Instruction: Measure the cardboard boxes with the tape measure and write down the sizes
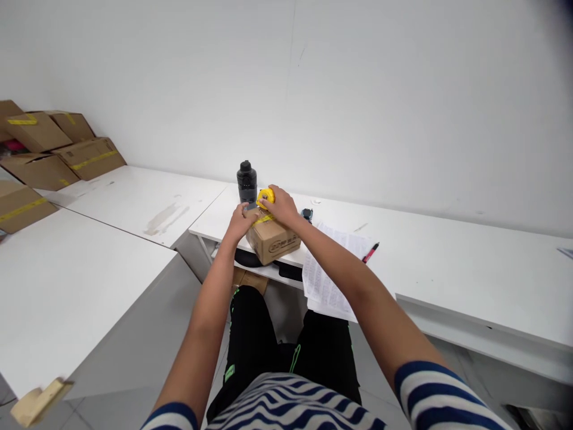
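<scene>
A small brown cardboard box [274, 242] sits at the near edge of a white desk [447, 251]. My right hand [282, 206] is closed around a yellow tape measure [265, 196] at the box's far top edge. A strip of yellow tape blade [264, 219] runs across the box top. My left hand [240, 220] rests on the box's left top corner, fingers pinched at the blade's end near the tape measure. A black bottle [246, 183] stands just behind both hands.
Printed paper sheets [331, 272] overhang the desk edge right of the box, with a red pen [370, 252] beside them and a small dark object [307, 214] behind. More white tables stretch left, where several cardboard boxes [49, 149] are stacked. My legs are below.
</scene>
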`<action>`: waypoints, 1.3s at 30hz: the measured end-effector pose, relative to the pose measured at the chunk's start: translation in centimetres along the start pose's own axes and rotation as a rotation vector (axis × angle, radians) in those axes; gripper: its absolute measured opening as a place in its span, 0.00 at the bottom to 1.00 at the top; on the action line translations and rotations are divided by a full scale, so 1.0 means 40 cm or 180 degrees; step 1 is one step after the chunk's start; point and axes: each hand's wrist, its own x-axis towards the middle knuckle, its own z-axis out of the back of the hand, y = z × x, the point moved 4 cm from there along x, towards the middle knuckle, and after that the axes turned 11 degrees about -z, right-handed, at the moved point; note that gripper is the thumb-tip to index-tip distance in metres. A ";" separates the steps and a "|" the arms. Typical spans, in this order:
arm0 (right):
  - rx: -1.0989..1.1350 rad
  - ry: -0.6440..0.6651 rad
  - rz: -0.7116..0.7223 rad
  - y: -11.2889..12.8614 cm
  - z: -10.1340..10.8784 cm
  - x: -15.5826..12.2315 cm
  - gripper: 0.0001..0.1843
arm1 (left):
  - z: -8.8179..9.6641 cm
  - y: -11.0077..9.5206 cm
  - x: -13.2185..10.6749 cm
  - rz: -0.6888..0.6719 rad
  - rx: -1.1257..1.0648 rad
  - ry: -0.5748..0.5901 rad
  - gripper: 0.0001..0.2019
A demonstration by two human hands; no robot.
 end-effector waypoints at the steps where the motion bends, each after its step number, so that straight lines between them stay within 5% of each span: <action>1: -0.0054 0.0031 0.0112 0.003 -0.004 -0.004 0.31 | 0.004 -0.005 -0.004 0.0002 0.0051 0.0142 0.41; 4: -0.0248 0.0034 0.0449 0.008 -0.008 -0.025 0.30 | 0.008 -0.020 -0.011 0.0052 0.0152 0.0589 0.49; 8: -0.0438 0.0000 0.0748 0.005 -0.002 -0.049 0.28 | -0.028 -0.014 -0.014 0.0014 -0.0593 0.0925 0.39; 13: -0.0294 -0.0013 0.0894 -0.012 0.006 -0.055 0.25 | -0.071 0.016 -0.036 0.0148 -0.1560 0.0596 0.36; 26: -0.0186 0.0055 0.0806 -0.030 0.024 -0.076 0.25 | -0.068 0.017 -0.037 0.0478 -0.1567 0.0410 0.35; 39: -0.0140 -0.0366 0.0551 -0.171 0.238 -0.311 0.26 | -0.065 0.033 -0.023 0.0468 -0.1469 0.0373 0.38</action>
